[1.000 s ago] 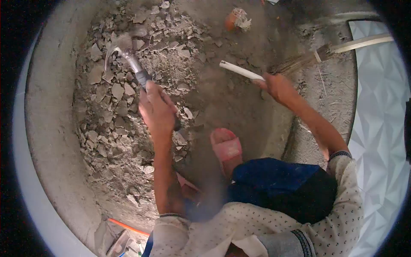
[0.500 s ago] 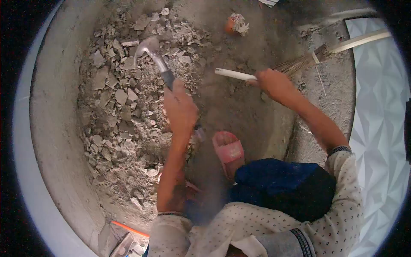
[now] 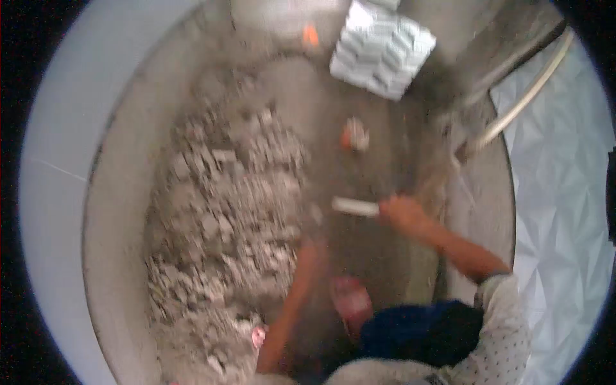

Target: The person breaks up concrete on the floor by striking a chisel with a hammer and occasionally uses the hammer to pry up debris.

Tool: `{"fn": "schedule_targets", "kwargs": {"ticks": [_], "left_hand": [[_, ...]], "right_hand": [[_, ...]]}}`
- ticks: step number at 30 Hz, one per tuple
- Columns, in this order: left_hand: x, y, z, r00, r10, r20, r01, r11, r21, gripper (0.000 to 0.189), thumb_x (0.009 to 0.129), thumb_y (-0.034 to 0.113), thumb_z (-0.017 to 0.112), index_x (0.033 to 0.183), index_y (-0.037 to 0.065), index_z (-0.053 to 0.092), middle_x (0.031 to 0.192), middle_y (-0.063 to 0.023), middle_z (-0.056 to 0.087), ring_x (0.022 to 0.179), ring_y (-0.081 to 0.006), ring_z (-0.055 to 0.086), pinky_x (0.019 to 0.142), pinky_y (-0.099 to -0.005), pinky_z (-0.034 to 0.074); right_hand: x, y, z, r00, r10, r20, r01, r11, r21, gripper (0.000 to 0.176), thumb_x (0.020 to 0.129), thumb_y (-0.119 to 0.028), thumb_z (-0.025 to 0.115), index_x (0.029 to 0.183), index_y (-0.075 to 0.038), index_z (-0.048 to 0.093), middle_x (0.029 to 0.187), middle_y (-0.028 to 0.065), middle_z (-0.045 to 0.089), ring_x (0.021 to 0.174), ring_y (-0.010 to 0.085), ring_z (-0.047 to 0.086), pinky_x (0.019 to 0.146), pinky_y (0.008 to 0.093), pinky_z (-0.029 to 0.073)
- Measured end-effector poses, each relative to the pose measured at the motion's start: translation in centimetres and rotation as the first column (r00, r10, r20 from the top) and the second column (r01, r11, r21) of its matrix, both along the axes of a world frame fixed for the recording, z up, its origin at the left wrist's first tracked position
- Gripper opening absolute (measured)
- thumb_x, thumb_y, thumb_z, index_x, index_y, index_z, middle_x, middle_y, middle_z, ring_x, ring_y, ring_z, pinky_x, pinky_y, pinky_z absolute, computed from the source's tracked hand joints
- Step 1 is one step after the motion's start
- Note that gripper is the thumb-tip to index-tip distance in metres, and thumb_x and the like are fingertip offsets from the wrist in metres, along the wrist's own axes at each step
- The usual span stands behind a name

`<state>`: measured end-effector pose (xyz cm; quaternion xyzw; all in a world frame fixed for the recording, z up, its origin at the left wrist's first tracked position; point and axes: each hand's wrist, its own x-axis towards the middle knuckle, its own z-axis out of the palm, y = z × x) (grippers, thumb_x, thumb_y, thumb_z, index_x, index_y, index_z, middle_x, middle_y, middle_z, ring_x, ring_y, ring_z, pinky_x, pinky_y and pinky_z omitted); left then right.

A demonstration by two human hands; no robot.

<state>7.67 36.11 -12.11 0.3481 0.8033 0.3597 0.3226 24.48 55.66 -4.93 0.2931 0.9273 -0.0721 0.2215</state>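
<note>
My right hand [image 3: 403, 215] is closed round a short white rod [image 3: 356, 206], whose free end points left over the dusty floor. Motion blurs my left hand [image 3: 311, 250], beside the right edge of the broken rubble [image 3: 221, 224]. A faint pale smear lies just above that hand, but neither its fingers nor the hammer can be made out. Below and between the hands is a pink sandal [image 3: 351, 298] on a foot.
A stack of white patterned pieces [image 3: 383, 51] lies at the top. An orange and whitish lump [image 3: 355, 135] sits on the floor below it, with an orange bit [image 3: 310, 35] farther off. On the right, a long pale handle [image 3: 526, 99] leans by white faceted panels [image 3: 552, 212].
The view has shifted, bringing the white stack into sight and both hands lower in the picture. My left hand has moved closer to my right, and its hammer no longer shows clearly.
</note>
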Motion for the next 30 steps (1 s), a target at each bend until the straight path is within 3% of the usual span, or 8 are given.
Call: {"fn": "schedule_targets", "kwargs": {"ticks": [3,9,13,15,18,22,27,30], "left_hand": [[-2.2,-0.6,4.3,0.979,-0.179,0.099,0.183,0.982,-0.038,0.053,0.092,0.043,0.038,0.095,-0.006,0.058,0.082,-0.0288,0.059,0.08,-0.0467,0.057,0.076,-0.0516,0.042],[-0.6,0.5,-4.5,0.957,0.281,0.07,-0.289,0.921,0.261,0.036,0.092,0.031,0.042,0.088,-0.001,0.057,0.071,-0.021,0.057,0.068,-0.0383,0.058,0.063,-0.0489,0.046],[-0.6,-1.5,-5.1,0.864,-0.281,-0.419,0.333,0.941,0.054,0.024,0.088,0.02,0.046,0.101,0.002,0.056,0.079,-0.0221,0.057,0.071,-0.0402,0.058,0.063,-0.0522,0.047],[-1.5,-1.9,-1.2,0.841,-0.513,-0.171,0.52,0.854,-0.002,0.027,0.085,0.019,0.048,0.107,0.003,0.054,0.086,-0.0245,0.057,0.078,-0.0418,0.058,0.068,-0.0531,0.046],[-1.7,-0.8,5.0,0.964,0.107,0.244,-0.12,0.992,0.042,0.037,0.082,0.022,0.052,0.115,0.004,0.052,0.094,-0.0251,0.053,0.086,-0.0419,0.054,0.074,-0.0518,0.043],[-0.5,-1.2,-4.6,0.91,-0.058,-0.41,0.044,0.998,-0.045,0.045,0.082,0.025,0.053,0.123,0.008,0.05,0.099,-0.0252,0.052,0.09,-0.0408,0.054,0.074,-0.0497,0.044],[-2.2,-0.7,-13.1,0.784,-0.615,-0.09,0.612,0.789,-0.059,0.035,0.084,0.028,0.053,0.115,0.014,0.056,0.077,-0.0207,0.056,0.071,-0.036,0.059,0.062,-0.0488,0.046],[-1.6,1.1,-8.8,0.936,-0.32,0.15,0.325,0.945,-0.015,0.03,0.086,0.031,0.053,0.109,0.012,0.057,0.066,-0.0157,0.055,0.061,-0.0319,0.058,0.055,-0.0458,0.046]], "right_hand": [[-2.9,-1.1,3.8,0.983,-0.09,0.162,0.097,0.995,-0.032,0.034,0.085,-0.037,0.055,0.085,-0.005,0.067,0.076,0.0161,0.064,0.073,0.0328,0.064,0.062,0.044,0.051],[1.0,0.8,-3.0,0.998,0.058,0.041,-0.059,0.997,0.041,0.042,0.084,-0.045,0.054,0.088,-0.005,0.067,0.079,0.0148,0.065,0.074,0.0314,0.065,0.063,0.0443,0.052],[-0.8,0.5,-0.6,1.0,0.021,0.004,-0.021,0.998,-0.052,0.043,0.084,-0.047,0.055,0.089,-0.006,0.067,0.08,0.0136,0.065,0.075,0.0305,0.065,0.063,0.0445,0.052],[-0.4,1.1,-2.3,0.998,0.06,0.019,-0.061,0.998,0.027,0.042,0.084,-0.046,0.054,0.089,-0.006,0.067,0.079,0.0134,0.065,0.073,0.0309,0.065,0.061,0.0443,0.052],[-0.4,1.1,-3.0,0.992,0.117,0.045,-0.12,0.991,0.053,0.043,0.084,-0.046,0.054,0.089,-0.005,0.066,0.079,0.0135,0.065,0.071,0.0315,0.065,0.061,0.0443,0.052],[-2.6,-0.6,1.9,0.996,0.07,0.048,-0.071,0.997,0.024,0.046,0.082,-0.049,0.056,0.089,-0.004,0.066,0.081,0.0145,0.065,0.073,0.0329,0.065,0.06,0.0452,0.052],[-3.0,0.3,1.0,0.989,-0.112,0.1,0.113,0.994,-0.004,0.046,0.083,-0.047,0.057,0.091,-0.003,0.064,0.083,0.0143,0.065,0.073,0.0338,0.065,0.061,0.0454,0.052],[-1.2,1.5,-0.9,0.998,-0.052,-0.043,0.053,0.998,0.04,0.046,0.082,-0.046,0.058,0.093,-0.002,0.064,0.084,0.0146,0.065,0.078,0.0333,0.065,0.063,0.0457,0.052]]}}
